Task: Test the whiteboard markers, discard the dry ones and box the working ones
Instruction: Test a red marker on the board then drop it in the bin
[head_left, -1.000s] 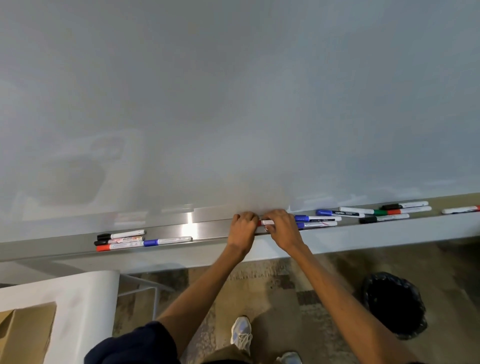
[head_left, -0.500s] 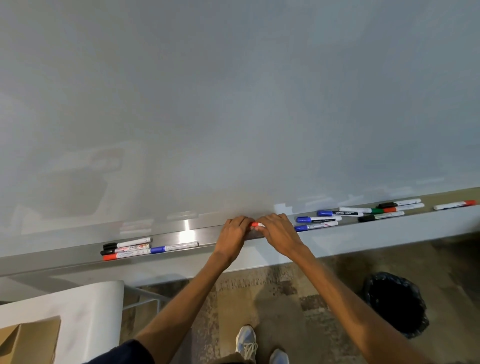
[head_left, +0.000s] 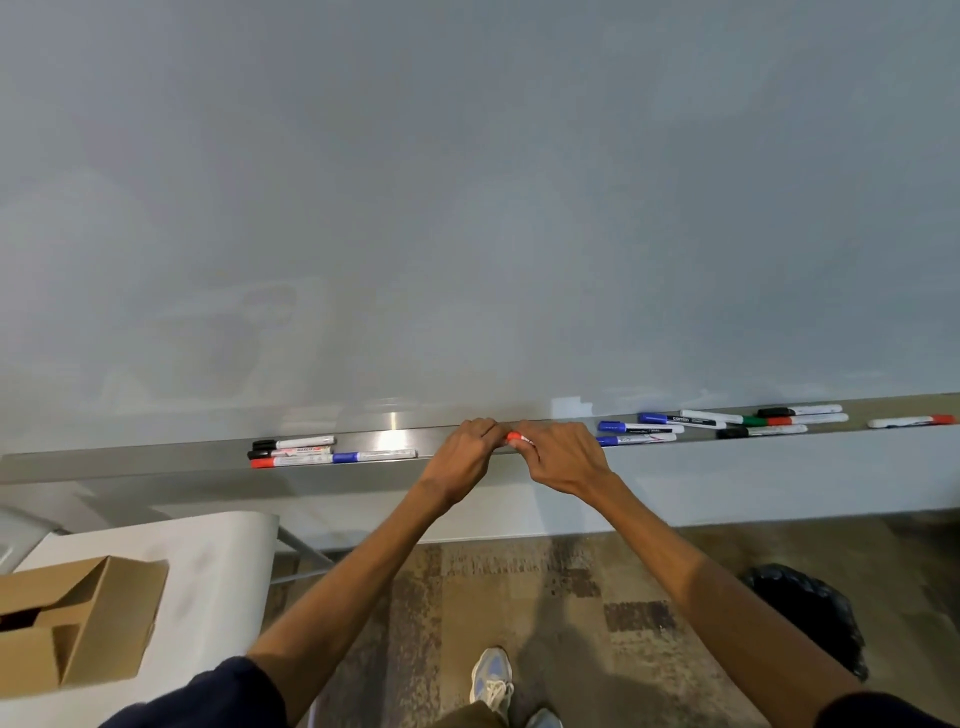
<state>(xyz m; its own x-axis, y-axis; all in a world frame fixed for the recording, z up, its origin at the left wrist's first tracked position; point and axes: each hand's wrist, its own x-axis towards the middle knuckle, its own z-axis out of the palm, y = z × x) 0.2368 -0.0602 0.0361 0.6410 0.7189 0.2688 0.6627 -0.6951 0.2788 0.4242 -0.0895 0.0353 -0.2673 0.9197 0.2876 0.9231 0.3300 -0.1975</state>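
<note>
Now left hand (head_left: 461, 458) and right hand (head_left: 563, 457) fingers clamped on red marker (head_left: 516, 439), cap newly showing.

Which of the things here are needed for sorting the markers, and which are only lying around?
For the job: red marker, gripped by the left hand and right hand; loose markers on the tray; whiteboard; cardboard box; black bin.
Just lying about: white table; shoes; carpet.

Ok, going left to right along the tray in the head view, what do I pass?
Three stacked markers → single blue-capped marker → left hand → red marker, gripped by both hands → right hand → three blue-capped markers → black, green and red bunch → lone red-capped marker.
</note>
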